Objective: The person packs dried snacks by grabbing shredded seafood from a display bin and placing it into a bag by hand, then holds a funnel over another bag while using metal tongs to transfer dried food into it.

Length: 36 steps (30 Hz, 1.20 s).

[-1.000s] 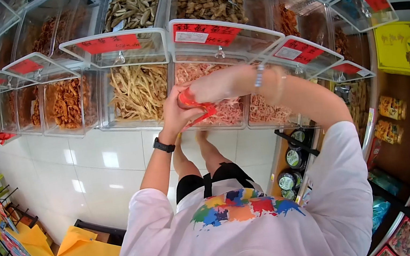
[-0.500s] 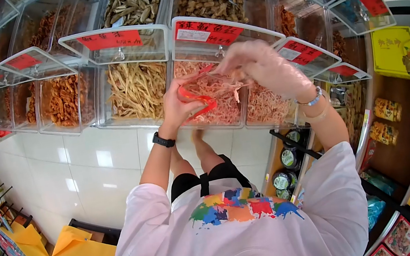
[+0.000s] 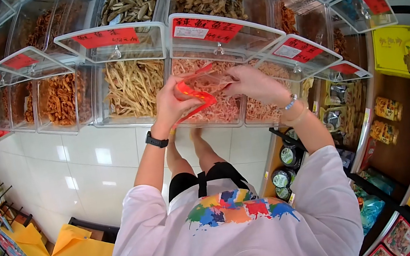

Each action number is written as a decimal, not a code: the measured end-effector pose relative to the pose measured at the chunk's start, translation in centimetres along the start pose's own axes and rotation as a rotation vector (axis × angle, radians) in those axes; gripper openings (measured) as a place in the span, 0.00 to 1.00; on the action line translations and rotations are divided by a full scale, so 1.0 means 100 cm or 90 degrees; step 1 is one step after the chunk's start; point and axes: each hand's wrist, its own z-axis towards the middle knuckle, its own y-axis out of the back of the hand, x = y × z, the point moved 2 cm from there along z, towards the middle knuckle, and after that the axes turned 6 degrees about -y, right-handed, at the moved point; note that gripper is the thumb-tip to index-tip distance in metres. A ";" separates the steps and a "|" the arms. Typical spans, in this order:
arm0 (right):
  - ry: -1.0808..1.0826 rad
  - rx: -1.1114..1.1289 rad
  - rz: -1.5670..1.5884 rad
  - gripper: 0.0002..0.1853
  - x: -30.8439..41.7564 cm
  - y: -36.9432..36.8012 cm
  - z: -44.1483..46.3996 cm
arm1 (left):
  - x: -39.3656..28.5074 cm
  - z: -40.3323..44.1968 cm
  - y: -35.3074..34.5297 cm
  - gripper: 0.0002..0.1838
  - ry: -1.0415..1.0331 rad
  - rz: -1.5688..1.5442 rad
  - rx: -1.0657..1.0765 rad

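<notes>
My left hand [image 3: 170, 101] is wrapped round a clear plastic bag with red trim [image 3: 199, 98], holding it tilted above an open bin of pinkish dried squid shreds [image 3: 221, 111]. Pinkish shreds show through the bag, though some may be in the bin beneath. At the bag's right side is my right hand [image 3: 256, 87], its fingers pressed together. What those fingertips hold, if anything, is hidden. A bin of pale yellow dried strips [image 3: 134, 91] sits left of my left hand.
Raised clear lids with red labels [image 3: 224, 30] overhang the bins. Further left is a bin of reddish-brown dried pieces [image 3: 61, 103]. Jars [image 3: 387, 108] and a yellow box [image 3: 394, 54] are on the right shelf. White tiled floor [image 3: 98, 156] lies below.
My right hand has come down and left, from above the squid shreds to the bag's side. The shreds dangling beneath it no longer show there. My left hand still holds the bag.
</notes>
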 end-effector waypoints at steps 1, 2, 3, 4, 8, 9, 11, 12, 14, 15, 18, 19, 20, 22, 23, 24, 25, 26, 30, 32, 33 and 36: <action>0.000 0.001 0.001 0.10 -0.007 0.000 0.001 | 0.002 0.000 -0.001 0.34 0.000 -0.022 0.008; 0.115 -0.062 -0.236 0.08 -0.017 0.002 0.001 | 0.003 0.000 -0.001 0.34 0.000 -0.043 0.016; 0.229 -0.125 -0.474 0.06 -0.011 0.002 -0.004 | 0.003 0.001 -0.001 0.34 -0.001 -0.043 0.017; 0.229 -0.126 -0.474 0.06 -0.006 0.004 -0.009 | 0.001 0.002 0.000 0.35 -0.044 -0.001 0.019; 0.432 -0.070 -0.339 0.03 0.045 0.012 -0.033 | -0.010 0.003 -0.004 0.36 0.029 -0.028 0.090; 0.411 0.003 -0.194 0.03 0.057 0.009 -0.031 | -0.015 0.004 -0.006 0.36 0.026 -0.028 0.090; 0.329 0.123 -0.268 0.05 0.064 -0.007 -0.006 | -0.029 0.007 -0.012 0.37 -0.088 0.043 0.097; 0.241 0.246 -0.336 0.08 0.058 -0.016 0.003 | -0.029 0.007 -0.014 0.37 -0.093 0.043 0.097; 0.084 0.288 -0.055 0.11 0.050 -0.027 0.004 | -0.025 0.006 -0.017 0.38 -0.121 -0.086 0.061; -0.077 0.321 0.231 0.14 0.040 -0.034 0.006 | -0.032 0.006 -0.017 0.38 -0.123 -0.086 0.060; 0.245 0.190 0.123 0.15 -0.010 -0.070 0.043 | -0.053 0.007 -0.022 0.39 -0.173 -0.045 0.090; 0.313 0.073 0.089 0.15 -0.029 -0.091 0.057 | -0.055 0.007 -0.025 0.39 -0.183 -0.042 0.088; 0.364 -0.051 0.049 0.16 -0.048 -0.111 0.070 | -0.055 0.008 -0.026 0.38 -0.195 -0.039 0.086; -0.010 0.216 0.173 0.12 -0.016 -0.057 0.053 | -0.051 0.008 -0.022 0.39 -0.162 -0.081 0.066; 0.346 0.154 -0.326 0.08 0.014 -0.034 0.033 | -0.047 0.008 -0.020 0.39 -0.126 -0.122 0.047; 0.348 0.156 -0.331 0.08 0.046 -0.017 0.012 | -0.044 0.007 -0.017 0.39 -0.128 -0.122 0.042; 0.215 0.222 -0.092 0.08 0.075 -0.002 -0.009 | -0.040 0.006 -0.015 0.39 -0.079 -0.137 0.025; 0.178 0.256 -0.022 0.10 0.084 0.002 -0.009 | -0.034 0.006 -0.013 0.40 -0.030 -0.151 0.009; -0.006 0.289 -0.201 0.12 0.100 0.018 0.003 | -0.021 0.000 -0.014 0.37 -0.021 -0.181 -0.023; 0.023 0.268 -0.197 0.17 0.106 0.026 -0.009 | -0.026 0.000 -0.015 0.35 -0.044 -0.208 -0.027; 0.053 0.247 -0.192 0.22 0.113 0.028 -0.018 | -0.028 0.000 -0.016 0.34 -0.066 -0.235 -0.030; 0.153 0.222 -0.138 0.25 0.117 0.016 -0.044 | -0.028 0.000 -0.020 0.33 -0.005 -0.267 -0.058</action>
